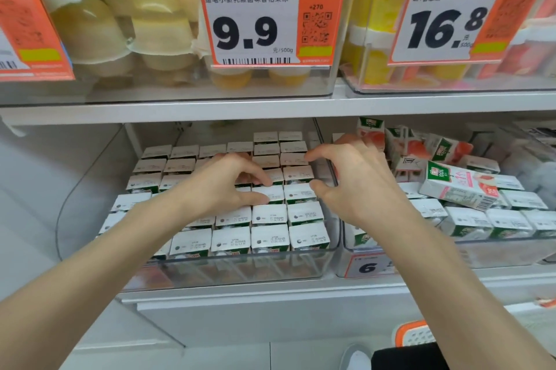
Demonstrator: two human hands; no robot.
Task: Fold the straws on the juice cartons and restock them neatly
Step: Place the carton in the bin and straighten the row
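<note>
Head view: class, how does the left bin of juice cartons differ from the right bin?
Left bin: cartons upright in tidy rows; right bin: several toppled on top. Left bin shows white tops; right bin also shows pink printed sides. Both are clear, on one shelf.

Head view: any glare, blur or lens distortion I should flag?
Head view: light is even, shadows soft; the wide-angle lens splays the outer tags, the 16.8 price tag leaning one way and the left-edge tag the other, smeared; reflections haze the clear bin front; date print on carton tops is too soft to read.
</note>
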